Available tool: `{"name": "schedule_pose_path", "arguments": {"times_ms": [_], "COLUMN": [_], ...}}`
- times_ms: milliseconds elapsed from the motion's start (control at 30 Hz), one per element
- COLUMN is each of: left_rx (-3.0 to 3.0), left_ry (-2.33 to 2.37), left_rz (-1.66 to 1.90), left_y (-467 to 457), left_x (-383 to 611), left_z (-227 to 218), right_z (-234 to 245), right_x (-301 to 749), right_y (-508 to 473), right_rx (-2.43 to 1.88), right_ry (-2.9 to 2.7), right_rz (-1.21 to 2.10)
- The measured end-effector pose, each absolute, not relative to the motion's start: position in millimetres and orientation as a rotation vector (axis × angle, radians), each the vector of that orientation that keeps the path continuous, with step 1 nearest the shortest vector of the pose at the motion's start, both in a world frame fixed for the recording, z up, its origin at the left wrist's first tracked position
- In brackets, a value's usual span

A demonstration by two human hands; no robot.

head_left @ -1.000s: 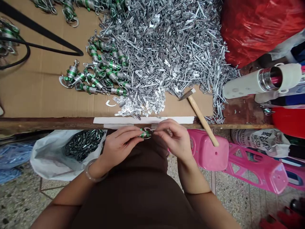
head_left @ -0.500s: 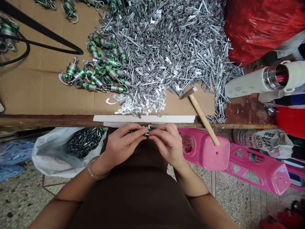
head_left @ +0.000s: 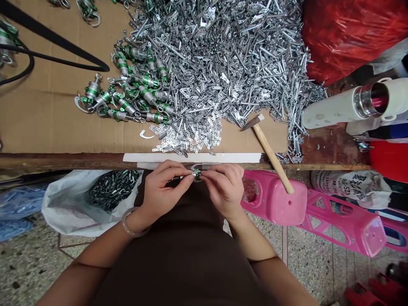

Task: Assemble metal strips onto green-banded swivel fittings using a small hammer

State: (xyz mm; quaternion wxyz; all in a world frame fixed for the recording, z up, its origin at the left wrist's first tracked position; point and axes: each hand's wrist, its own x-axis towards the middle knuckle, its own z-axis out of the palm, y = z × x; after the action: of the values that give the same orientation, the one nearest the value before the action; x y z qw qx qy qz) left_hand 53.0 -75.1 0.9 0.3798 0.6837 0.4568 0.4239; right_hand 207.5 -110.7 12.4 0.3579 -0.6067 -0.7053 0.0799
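Observation:
Close to the table's front edge, my left hand (head_left: pixel 165 189) and my right hand (head_left: pixel 227 187) meet with fingertips pinched around a small green-and-silver hook assembly (head_left: pixel 197 171). A curved silver hook stands up from it. Something dark and slim lies under my left fingers, mostly hidden. Finished-looking green-and-silver hook assemblies (head_left: pixel 148 94) lie heaped on the cardboard (head_left: pixel 47 106) at left. Beside them spreads a big pile of small metal plates and pins (head_left: pixel 219 63). A loose white hook piece (head_left: pixel 145 135) lies in front.
A wooden-handled hammer (head_left: pixel 270 155) overhangs the table edge at right. Behind it are an open white flask (head_left: pixel 334 108) and a red bag (head_left: pixel 347 38). Below stand pink stools (head_left: pixel 288 204) and a white sack (head_left: pixel 60 208) of dark parts. A black strap (head_left: pixel 54 36) crosses upper left.
The assembly has turned between my fingers, so its curved hook now shows above them. Both hands stay at nearly the same place, and the view has shifted slightly.

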Motion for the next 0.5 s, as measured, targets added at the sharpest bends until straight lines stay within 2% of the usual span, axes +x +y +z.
{"name": "schedule_pose_path", "arguments": {"times_ms": [167, 267, 400, 500], "left_rx": [1.833, 1.899, 2.361, 2.725], "left_ry": [1.151, 1.117, 0.952, 0.872], "left_rz": [1.006, 0.977, 1.058, 0.985], "left_y": [-76, -77, -75, -71], "left_x": [52, 50, 41, 36], "left_z": [4, -2, -22, -38], "right_z": [12, 13, 11, 5], "right_x": [208, 209, 211, 211], "right_y": [-111, -111, -107, -102], "right_rx": [-1.600, -1.690, -1.852, -1.943], "right_ry": [-1.989, -2.047, -2.013, -1.966], "right_rz": [0.270, 0.414, 0.768, 0.846]}}
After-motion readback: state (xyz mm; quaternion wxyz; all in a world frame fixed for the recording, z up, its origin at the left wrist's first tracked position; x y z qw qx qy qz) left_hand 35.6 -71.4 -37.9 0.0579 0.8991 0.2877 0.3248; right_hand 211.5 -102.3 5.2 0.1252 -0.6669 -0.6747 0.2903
